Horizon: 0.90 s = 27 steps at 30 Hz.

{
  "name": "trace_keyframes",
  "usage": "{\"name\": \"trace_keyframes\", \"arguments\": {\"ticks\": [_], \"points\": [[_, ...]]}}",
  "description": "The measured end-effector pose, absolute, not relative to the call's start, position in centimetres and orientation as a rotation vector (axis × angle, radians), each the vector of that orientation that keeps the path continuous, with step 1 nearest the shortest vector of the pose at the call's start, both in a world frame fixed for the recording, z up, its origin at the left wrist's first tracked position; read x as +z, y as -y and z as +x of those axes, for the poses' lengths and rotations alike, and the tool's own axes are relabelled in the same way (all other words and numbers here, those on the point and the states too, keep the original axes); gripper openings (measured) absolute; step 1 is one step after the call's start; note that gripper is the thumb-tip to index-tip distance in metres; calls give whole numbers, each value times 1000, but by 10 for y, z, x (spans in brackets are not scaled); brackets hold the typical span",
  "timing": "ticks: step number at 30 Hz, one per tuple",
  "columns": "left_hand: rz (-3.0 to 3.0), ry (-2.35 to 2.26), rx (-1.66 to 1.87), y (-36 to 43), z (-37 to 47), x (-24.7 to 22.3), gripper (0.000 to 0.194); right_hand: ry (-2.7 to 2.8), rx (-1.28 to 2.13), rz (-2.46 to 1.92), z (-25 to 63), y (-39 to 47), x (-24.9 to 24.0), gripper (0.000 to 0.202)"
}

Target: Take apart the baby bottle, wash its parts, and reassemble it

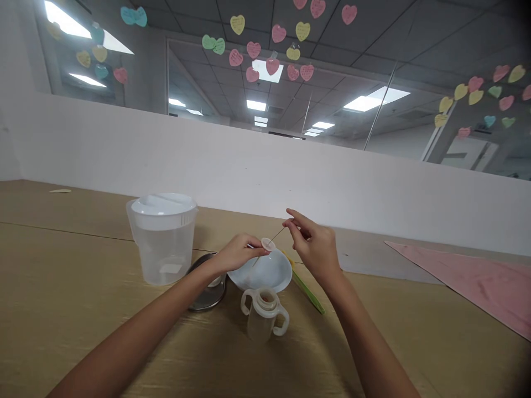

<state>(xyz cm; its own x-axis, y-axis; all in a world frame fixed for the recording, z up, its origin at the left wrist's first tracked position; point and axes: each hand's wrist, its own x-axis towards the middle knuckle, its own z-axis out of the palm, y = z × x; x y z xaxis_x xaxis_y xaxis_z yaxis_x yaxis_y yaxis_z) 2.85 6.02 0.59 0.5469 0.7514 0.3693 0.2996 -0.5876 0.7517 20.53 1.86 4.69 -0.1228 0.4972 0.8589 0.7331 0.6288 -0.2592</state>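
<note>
My left hand (240,253) pinches a small round translucent white piece (269,244) over a white bowl (271,272). Between the thumb and finger of my right hand (313,243) is the upper end of a thin wire-like rod (277,235). The rod slants down to the round piece, and a thin tan length shows below it; whether it passes right through is too small to tell. In front of the bowl stands a cloudy two-handled bottle (262,320), upright with its top uncovered. A green-handled brush (307,292) lies to the bowl's right.
A lidded clear plastic pitcher (166,249) stands on the left. Partly behind my left forearm is a round metal dish (207,301) with something white in it. Pink cloth (468,279) covers the right side of the table. A white wall (249,171) borders the back, below glass with heart-shaped notes.
</note>
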Motion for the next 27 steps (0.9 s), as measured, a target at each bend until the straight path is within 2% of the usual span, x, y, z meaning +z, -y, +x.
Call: {"name": "trace_keyframes", "arguments": {"ticks": [12, 27], "points": [[2021, -830, 992, -54, 32, 10, 25, 1905, 14, -993, 198, -12, 48, 29], [2004, -741, 1027, -59, 28, 8, 24, 1980, 47, -944, 192, -14, 41, 31]]}}
